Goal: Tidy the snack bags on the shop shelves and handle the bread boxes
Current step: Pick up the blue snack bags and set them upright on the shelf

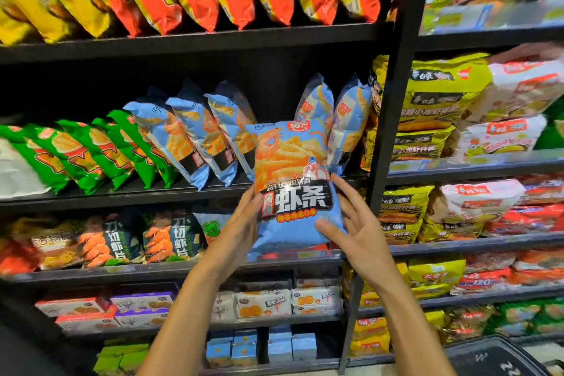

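"虾条" on blue snack bag [293, 183]

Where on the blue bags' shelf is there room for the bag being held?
A gap opens between the leaning blue bags on the left and two upright ones beside the post. The green bags farther left are packed tight. Both hands hold the bag.
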`<state>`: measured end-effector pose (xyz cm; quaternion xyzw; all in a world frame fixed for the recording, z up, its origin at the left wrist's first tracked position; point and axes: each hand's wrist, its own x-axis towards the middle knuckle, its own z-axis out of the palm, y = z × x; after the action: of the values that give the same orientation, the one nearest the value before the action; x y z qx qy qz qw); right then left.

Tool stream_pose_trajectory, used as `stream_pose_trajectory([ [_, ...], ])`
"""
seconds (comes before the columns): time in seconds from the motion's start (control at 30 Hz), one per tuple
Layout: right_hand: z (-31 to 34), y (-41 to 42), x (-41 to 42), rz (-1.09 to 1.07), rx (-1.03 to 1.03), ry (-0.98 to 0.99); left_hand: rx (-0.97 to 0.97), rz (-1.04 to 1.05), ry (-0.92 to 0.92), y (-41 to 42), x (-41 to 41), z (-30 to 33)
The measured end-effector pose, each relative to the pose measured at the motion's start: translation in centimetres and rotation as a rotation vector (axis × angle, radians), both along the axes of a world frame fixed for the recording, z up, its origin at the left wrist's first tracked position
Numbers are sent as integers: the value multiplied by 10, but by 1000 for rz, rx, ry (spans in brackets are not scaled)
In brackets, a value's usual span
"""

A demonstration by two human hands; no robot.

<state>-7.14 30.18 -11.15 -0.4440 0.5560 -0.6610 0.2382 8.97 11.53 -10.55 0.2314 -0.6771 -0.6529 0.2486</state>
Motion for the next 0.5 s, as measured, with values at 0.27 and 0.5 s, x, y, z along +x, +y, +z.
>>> stream_pose_trajectory([
  [0.27, 27, -52, -26, 40, -69, 107, -68, 47, 179, -16, -28, 43],
  [0.5, 31, -107, -64, -345, -141, 127, -450, 406, 227, -46, -58, 41],
])
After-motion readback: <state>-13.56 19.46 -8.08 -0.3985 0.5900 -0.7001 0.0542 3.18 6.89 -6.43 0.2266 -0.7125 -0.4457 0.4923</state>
